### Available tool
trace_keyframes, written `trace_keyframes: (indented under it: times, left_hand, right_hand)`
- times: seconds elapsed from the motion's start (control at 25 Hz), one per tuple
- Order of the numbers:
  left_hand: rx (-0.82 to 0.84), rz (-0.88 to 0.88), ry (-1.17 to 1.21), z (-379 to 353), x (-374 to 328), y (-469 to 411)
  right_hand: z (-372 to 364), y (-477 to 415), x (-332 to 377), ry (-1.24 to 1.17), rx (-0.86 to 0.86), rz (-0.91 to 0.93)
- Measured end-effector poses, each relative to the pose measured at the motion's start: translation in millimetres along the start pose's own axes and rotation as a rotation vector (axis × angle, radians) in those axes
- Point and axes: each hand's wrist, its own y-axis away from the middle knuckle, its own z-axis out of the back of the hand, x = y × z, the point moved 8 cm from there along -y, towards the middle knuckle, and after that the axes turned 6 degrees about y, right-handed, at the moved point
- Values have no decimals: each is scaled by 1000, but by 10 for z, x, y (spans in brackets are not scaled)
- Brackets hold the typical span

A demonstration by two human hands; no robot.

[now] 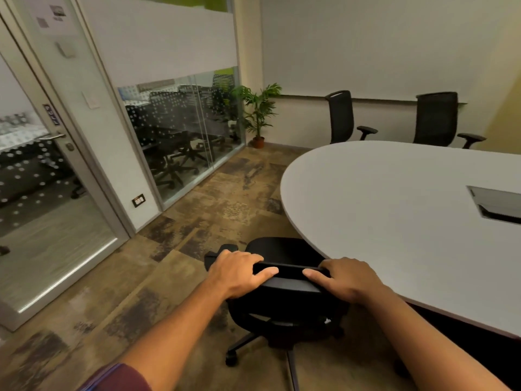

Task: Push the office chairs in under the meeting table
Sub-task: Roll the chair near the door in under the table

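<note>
A black office chair (282,311) stands right in front of me at the rounded near end of the white meeting table (394,210). Its seat front reaches just under the table edge. My left hand (239,270) grips the left end of the chair's top rail. My right hand (345,277) grips the right end of the same rail. Two more black mesh chairs (342,117) (435,119) stand on the far side of the table, set back from it near the wall.
A glass partition and a door (53,170) run along the left. A potted plant (258,117) stands in the far corner. A cable box lid (496,203) is set into the tabletop. Patterned carpet lies between the table and the glass.
</note>
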Motion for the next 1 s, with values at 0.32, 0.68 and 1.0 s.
trace_keyframes:
  times: [0.32, 0.68, 1.0]
  left_hand:
    - [-75, -40, 6, -67, -604, 370]
    - [-160, -158, 50, -111, -1225, 640]
    - [-116, -195, 77, -151, -1635, 571]
  right_hand:
    - [65, 788, -267, 34, -30, 13]
    - [80, 1638, -563, 33, -127, -49]
    - [73, 2120, -849, 89, -265, -155]
